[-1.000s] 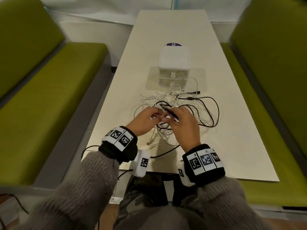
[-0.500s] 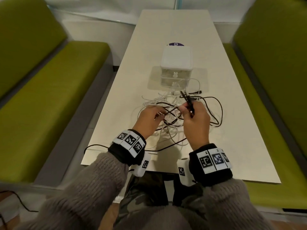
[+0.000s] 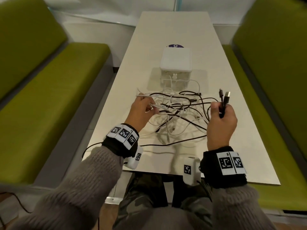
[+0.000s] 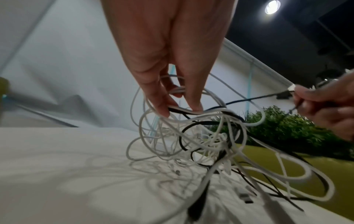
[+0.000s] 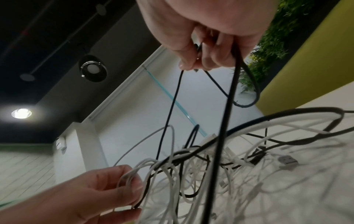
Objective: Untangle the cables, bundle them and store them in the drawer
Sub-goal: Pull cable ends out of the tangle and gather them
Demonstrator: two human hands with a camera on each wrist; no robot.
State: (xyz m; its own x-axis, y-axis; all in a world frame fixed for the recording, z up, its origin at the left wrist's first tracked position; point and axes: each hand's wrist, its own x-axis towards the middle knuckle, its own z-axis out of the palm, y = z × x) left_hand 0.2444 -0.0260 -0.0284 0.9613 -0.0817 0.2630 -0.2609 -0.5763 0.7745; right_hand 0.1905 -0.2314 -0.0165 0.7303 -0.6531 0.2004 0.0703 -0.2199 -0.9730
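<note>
Both hands are holding the tangled heap of thin white and black cables (image 3: 174, 112).

I am seeing my left hand (image 3: 141, 112) pinching white loops, my right hand (image 3: 221, 120) gripping the black cable's two plugs (image 3: 224, 95) upward (heap lying on the cream table (image 3: 232, 138), before the small white plastic drawer box (image 3: 176, 61)).

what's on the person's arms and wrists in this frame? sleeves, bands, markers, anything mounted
Both arms wear fuzzy grey-brown knit sleeves. Each wrist has a black band: the left wrist band and the right wrist band each carry white tiles printed with black square codes. A small white camera block with its own code tag hangs under each wrist, left and right. The left hand and right hand are bare, no gloves.
</note>
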